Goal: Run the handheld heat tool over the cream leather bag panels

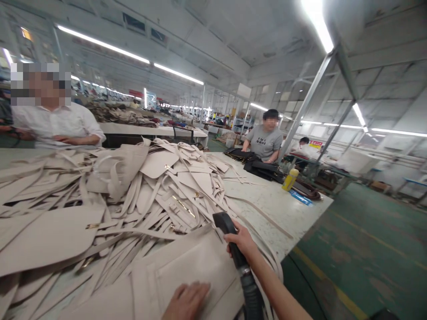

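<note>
At the near edge of the long table, a cream panel is pinned flat under the left hand, palm down with fingers spread, apparently so that the piece does not slide while it is worked on. The right hand is wrapped fully around the handle of a black tool, whose ribbed hose trails back beside the forearm; the head is held just above the panel's far corner (whether it touches cannot be told). A heap of cream straps and cut pieces, some with brass fittings, is piled across the table behind, within reach of both hands. Farther off, black pieces and a yellow bottle lie before a person in a grey shirt; a person in a white shirt is seated at the left.
</note>
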### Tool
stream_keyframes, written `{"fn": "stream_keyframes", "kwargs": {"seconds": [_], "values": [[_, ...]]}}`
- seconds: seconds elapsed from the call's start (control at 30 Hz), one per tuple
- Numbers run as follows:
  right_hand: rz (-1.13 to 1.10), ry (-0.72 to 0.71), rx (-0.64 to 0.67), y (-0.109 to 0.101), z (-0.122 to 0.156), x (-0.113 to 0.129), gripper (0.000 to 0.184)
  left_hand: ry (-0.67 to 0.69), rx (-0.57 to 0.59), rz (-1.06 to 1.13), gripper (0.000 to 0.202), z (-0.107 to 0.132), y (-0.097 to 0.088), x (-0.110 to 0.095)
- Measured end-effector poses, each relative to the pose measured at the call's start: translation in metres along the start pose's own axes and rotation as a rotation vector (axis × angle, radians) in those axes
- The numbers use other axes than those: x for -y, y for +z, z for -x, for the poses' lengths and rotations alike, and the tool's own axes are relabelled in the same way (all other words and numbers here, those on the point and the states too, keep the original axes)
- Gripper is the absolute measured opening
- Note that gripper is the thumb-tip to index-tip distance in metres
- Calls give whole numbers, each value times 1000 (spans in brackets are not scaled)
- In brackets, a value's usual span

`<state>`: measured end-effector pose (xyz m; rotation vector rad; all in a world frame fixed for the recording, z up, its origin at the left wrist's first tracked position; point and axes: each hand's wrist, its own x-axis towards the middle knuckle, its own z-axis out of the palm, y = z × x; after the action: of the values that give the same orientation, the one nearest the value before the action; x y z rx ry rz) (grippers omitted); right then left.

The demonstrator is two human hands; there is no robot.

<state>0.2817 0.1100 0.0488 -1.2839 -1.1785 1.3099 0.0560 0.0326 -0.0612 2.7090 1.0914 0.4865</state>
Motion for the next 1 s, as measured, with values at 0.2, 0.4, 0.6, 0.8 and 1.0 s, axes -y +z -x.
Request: {"fn": "stream_keyframes", "kwargs": {"seconds": [0.2, 0.4, 0.6, 0.8, 1.0], "values": [[-62, 91, 77, 7, 39, -6, 65, -397, -275, 504, 54, -85, -50, 47], [-156, 120, 133, 23, 16, -14, 69, -441, -125, 824, 24, -155, -50, 72], [-206, 89, 87, 12, -12, -17, 66, -532, -90, 1146, 40, -147, -44, 74], [-198, 75, 112, 15, 12, -15, 67, -534, -136, 1331, 33, -146, -56, 63], [-193, 21, 65, 30, -1, -9, 66, -529, -145, 1418, 33, -145, -47, 70]]}}
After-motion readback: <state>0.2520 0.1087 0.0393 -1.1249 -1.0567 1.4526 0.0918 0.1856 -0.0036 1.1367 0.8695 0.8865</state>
